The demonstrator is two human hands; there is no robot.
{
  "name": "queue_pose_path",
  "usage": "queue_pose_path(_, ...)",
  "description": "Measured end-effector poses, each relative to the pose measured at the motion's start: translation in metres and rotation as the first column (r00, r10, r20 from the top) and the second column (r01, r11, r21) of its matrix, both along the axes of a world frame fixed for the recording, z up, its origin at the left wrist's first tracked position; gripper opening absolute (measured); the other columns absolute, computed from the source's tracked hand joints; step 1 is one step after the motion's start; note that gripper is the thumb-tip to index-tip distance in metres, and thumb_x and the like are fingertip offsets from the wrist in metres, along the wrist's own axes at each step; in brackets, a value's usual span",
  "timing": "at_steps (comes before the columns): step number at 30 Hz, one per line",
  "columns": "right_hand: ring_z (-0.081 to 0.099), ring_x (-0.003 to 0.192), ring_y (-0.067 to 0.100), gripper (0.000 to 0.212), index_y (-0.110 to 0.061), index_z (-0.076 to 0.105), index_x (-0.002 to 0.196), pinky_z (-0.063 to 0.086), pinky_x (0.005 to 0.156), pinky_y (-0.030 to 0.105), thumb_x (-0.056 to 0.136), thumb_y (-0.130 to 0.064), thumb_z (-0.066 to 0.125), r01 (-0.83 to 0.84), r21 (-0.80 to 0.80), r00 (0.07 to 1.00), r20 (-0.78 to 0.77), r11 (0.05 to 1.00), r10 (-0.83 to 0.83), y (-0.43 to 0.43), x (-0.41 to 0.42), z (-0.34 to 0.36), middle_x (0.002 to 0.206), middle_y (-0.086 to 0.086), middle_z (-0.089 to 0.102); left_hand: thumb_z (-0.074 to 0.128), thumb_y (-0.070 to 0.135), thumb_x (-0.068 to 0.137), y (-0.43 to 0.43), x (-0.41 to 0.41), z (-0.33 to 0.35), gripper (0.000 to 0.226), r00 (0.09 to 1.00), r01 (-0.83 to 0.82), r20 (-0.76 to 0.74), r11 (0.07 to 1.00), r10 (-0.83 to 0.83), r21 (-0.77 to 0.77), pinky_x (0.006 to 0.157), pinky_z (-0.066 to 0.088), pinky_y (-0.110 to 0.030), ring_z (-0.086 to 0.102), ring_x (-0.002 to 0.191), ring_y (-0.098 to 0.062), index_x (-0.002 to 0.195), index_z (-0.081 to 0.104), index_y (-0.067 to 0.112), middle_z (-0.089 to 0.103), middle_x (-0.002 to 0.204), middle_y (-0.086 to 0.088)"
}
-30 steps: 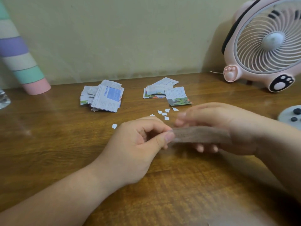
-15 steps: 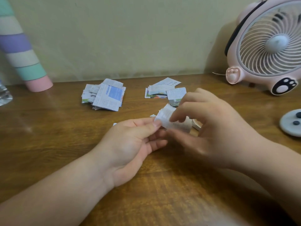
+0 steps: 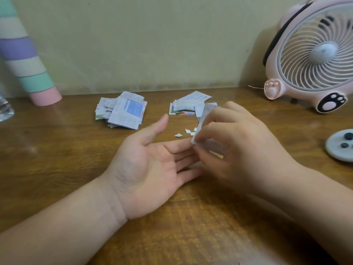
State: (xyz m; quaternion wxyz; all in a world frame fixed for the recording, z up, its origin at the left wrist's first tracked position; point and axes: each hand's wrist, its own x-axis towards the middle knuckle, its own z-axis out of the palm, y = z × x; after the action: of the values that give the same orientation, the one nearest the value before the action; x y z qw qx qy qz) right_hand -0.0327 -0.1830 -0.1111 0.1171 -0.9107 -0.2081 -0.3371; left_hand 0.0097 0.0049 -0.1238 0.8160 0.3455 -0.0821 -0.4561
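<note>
the right hand (image 3: pixel 238 148) pinches a paper slip (image 3: pixel 204 116) left of the fan (image 3: pixel 315 54); the left hand (image 3: pixel 150 169) lies open, so a draught could tug it loose.

Piles (image 3: pixel 122 111) behind scraps (image 3: pixel 188 131); likely bottle (image 3: pixel 5 109) far left

hands (image 3: pixel 150 169) (image 3: pixel 240 150) 2 | paper piles (image 3: pixel 122 111) (image 3: pixel 188 106) 2 | scraps (image 3: pixel 178 135) 4 | held slip (image 3: pixel 204 118) 1 | fan (image 3: pixel 315 54) 1

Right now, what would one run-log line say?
left hand: open, palm up | right hand: pinches paper slip | table: left pile, right pile, scraps
</note>
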Motion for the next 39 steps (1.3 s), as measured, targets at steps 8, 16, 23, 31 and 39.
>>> queue_pose_path(8, 0.051, 0.076, 0.026, 0.018, -0.009, 0.074, 0.074, 0.046, 0.064, 0.039, 0.09, -0.013, 0.067, -0.037, -0.03, 0.996, 0.085, 0.999, 0.039, -0.004, 0.004, -0.001, 0.083, 0.004, 0.065, 0.043, 0.066, 0.096, 0.004, 0.005, -0.002, 0.083, 0.995, 0.096, 0.014, 0.994, -0.095, -0.046, 0.123, 0.022, -0.052, 0.045, 0.143, -0.032, 0.143, 0.052, -0.001, 0.047, 0.152, -0.018)
queue_pose_path(16, 0.053, 0.077, 0.033, 0.019, -0.004, 0.068, 0.079, 0.045, 0.069, 0.043, 0.094, -0.009, 0.057, -0.055, -0.074, 0.992, 0.11, 0.996, 0.063, -0.004, 0.005, 0.002, 0.086, 0.011, 0.065, 0.041, 0.067, 0.096, 0.005, 0.006, -0.003, 0.076, 0.986, 0.116, 0.115, 0.993, -0.118, 0.022, 0.117, 0.034, -0.053, 0.046, 0.142, -0.027, 0.14, 0.058, 0.008, 0.049, 0.151, -0.013)
queue_pose_path(23, 0.052, 0.086, 0.031, 0.019, -0.003, 0.061, 0.09, 0.045, 0.076, 0.045, 0.101, -0.015, 0.051, -0.059, 0.041, 0.998, 0.039, 0.997, 0.057, -0.001, 0.0, 0.002, 0.094, 0.009, 0.062, 0.042, 0.055, 0.097, 0.004, 0.006, 0.001, 0.068, 0.977, 0.035, 0.204, 0.994, -0.057, 0.108, 0.107, 0.044, -0.048, 0.048, 0.14, -0.028, 0.142, 0.054, 0.004, 0.049, 0.152, -0.015)
queue_pose_path(31, 0.052, 0.086, 0.026, 0.016, -0.009, 0.057, 0.092, 0.048, 0.073, 0.048, 0.099, -0.021, 0.049, -0.051, 0.111, 0.998, -0.025, 0.992, 0.054, -0.001, -0.005, 0.004, 0.091, 0.002, 0.058, 0.06, 0.019, 0.094, 0.0, -0.002, 0.001, 0.038, 0.928, -0.101, 0.37, 0.981, 0.034, 0.163, 0.085, 0.056, -0.036, 0.066, 0.106, -0.021, 0.129, 0.066, 0.003, 0.071, 0.124, -0.01)
queue_pose_path(39, 0.055, 0.074, 0.004, 0.006, -0.037, 0.048, 0.094, 0.048, 0.066, 0.03, 0.096, -0.042, 0.049, 0.034, 0.298, 0.984, -0.179, 0.954, 0.021, -0.005, -0.004, -0.001, 0.077, -0.019, 0.056, 0.069, 0.018, 0.076, -0.004, -0.013, 0.002, 0.034, 0.872, -0.282, 0.465, 0.932, 0.151, 0.228, 0.061, 0.06, -0.035, 0.074, 0.066, -0.027, 0.102, 0.074, -0.003, 0.076, 0.1, -0.023)
